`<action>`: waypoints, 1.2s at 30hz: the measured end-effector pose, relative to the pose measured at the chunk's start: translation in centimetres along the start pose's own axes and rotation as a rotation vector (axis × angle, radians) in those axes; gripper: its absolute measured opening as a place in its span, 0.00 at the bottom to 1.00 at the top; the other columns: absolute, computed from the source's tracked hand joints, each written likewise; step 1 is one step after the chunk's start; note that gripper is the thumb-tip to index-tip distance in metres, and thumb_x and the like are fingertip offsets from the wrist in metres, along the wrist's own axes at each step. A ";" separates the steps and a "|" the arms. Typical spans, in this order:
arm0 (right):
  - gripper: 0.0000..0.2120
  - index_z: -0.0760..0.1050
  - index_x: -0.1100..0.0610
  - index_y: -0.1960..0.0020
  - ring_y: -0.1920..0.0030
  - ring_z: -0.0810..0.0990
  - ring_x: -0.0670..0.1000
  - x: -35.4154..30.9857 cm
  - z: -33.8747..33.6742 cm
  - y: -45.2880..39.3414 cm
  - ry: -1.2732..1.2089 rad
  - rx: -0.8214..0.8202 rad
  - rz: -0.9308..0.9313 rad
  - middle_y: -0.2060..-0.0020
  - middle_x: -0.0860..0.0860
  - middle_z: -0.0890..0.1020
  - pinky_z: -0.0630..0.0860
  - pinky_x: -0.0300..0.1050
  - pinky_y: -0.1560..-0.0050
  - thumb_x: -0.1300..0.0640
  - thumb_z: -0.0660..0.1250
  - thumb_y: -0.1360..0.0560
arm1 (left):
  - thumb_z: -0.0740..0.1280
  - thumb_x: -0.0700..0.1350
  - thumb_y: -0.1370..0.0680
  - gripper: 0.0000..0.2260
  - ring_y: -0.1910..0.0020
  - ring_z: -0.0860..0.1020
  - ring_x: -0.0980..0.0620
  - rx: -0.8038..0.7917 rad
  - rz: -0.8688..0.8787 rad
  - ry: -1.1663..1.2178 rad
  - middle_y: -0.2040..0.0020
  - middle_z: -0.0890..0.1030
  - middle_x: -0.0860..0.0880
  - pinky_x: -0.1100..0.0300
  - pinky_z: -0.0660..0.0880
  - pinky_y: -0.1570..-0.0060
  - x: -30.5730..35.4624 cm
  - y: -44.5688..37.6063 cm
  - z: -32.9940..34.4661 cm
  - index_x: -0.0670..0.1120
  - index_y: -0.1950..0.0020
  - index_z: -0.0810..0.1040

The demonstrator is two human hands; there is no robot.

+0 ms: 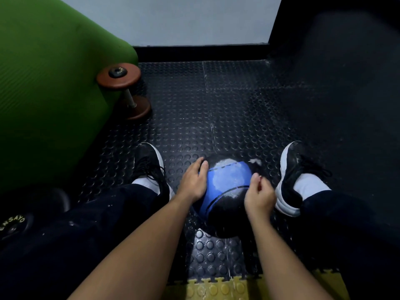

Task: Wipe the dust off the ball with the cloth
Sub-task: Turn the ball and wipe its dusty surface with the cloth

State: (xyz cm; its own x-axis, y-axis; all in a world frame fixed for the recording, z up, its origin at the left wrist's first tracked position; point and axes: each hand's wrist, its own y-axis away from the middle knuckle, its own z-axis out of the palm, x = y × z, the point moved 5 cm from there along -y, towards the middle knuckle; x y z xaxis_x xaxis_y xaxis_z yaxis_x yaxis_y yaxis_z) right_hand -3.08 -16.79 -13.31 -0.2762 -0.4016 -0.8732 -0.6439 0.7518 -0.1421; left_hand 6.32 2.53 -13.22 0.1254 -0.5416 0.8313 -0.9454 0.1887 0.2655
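A blue and black ball (227, 187) dusted with white powder sits on the floor between my feet. My left hand (193, 180) lies flat against the ball's left side, fingers together, and steadies it. My right hand (258, 195) hovers at the ball's right edge with its fingers curled in and thumb and forefinger pinched together; a tiny pale speck shows at the fingertips. A small white scrap (255, 161) lies just beyond the ball on the right. No cloth is visible.
My shoes (149, 165) (292, 176) flank the ball on a black studded rubber floor (216, 109). A rolled green mat (54, 94) and a brown dumbbell (127, 92) stand at the left. Yellow foam tiles (216, 289) edge the floor nearest me. A black weight plate (15, 226) lies at my left.
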 end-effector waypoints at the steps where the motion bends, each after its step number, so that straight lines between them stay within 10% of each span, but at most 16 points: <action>1: 0.25 0.77 0.63 0.60 0.57 0.79 0.64 0.6 0.2 -0.9 0.030 -0.015 0.127 0.60 0.63 0.82 0.69 0.50 0.57 0.42 0.55 0.25 | 0.53 0.57 0.14 0.24 0.21 0.61 0.51 0.006 0.002 0.000 0.20 0.65 0.50 0.54 0.55 0.22 -0.1 0.2 0.1 0.50 0.20 0.65; 8: 0.20 0.82 0.61 0.43 0.45 0.80 0.48 -1.7 0.5 0.2 -0.056 -0.092 -0.274 0.46 0.51 0.83 0.73 0.41 0.42 0.49 0.59 0.22 | 0.53 0.56 0.14 0.24 0.21 0.62 0.50 0.025 -0.031 0.022 0.21 0.66 0.49 0.56 0.55 0.23 0.1 -0.2 0.0 0.49 0.20 0.65; 14: 0.21 0.65 0.56 0.71 0.65 0.72 0.54 -0.6 1.1 -3.4 0.031 -0.159 0.070 0.74 0.49 0.70 0.64 0.46 0.61 0.48 0.62 0.22 | 0.56 0.54 0.14 0.23 0.22 0.63 0.51 0.054 -0.001 0.052 0.21 0.67 0.48 0.59 0.56 0.25 0.1 0.3 0.3 0.47 0.22 0.67; 20: 0.15 0.82 0.61 0.45 0.47 0.79 0.46 -3.0 1.1 -0.5 -0.056 -0.195 -0.356 0.48 0.50 0.84 0.73 0.39 0.43 0.54 0.62 0.21 | 0.56 0.55 0.14 0.22 0.23 0.64 0.52 0.036 -0.034 0.095 0.22 0.68 0.49 0.61 0.57 0.27 -0.3 -0.1 -0.3 0.49 0.22 0.69; 25: 0.20 0.76 0.61 0.63 0.59 0.76 0.59 1.4 0.6 -1.4 0.010 -0.083 0.291 0.63 0.60 0.80 0.66 0.47 0.58 0.47 0.60 0.21 | 0.55 0.53 0.14 0.21 0.23 0.65 0.53 0.058 -0.009 0.097 0.22 0.69 0.50 0.68 0.56 0.33 -0.9 0.7 -0.5 0.49 0.22 0.69; 32: 0.20 0.81 0.61 0.40 0.36 0.77 0.53 -3.0 1.6 2.2 -0.027 -0.174 -0.320 0.38 0.55 0.80 0.70 0.45 0.32 0.50 0.60 0.22 | 0.53 0.53 0.14 0.22 0.22 0.63 0.52 0.093 -0.071 0.094 0.21 0.67 0.50 0.65 0.55 0.29 -1.1 0.5 -1.0 0.47 0.21 0.66; 36: 0.24 0.81 0.64 0.44 0.43 0.81 0.57 -1.6 0.6 2.4 -0.030 -0.020 -0.183 0.45 0.58 0.83 0.73 0.43 0.42 0.47 0.57 0.22 | 0.53 0.53 0.14 0.22 0.22 0.63 0.52 0.071 -0.040 0.071 0.21 0.67 0.49 0.65 0.54 0.29 -1.2 0.8 -0.9 0.47 0.21 0.67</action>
State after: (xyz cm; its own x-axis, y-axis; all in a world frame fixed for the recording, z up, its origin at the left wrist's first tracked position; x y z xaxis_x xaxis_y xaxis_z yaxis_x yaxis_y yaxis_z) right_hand -3.73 -14.01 -12.56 -0.1316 -0.5146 -0.8473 -0.6955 0.6570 -0.2910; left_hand 5.65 4.09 -13.58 0.1823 -0.4876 0.8538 -0.9579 0.1077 0.2660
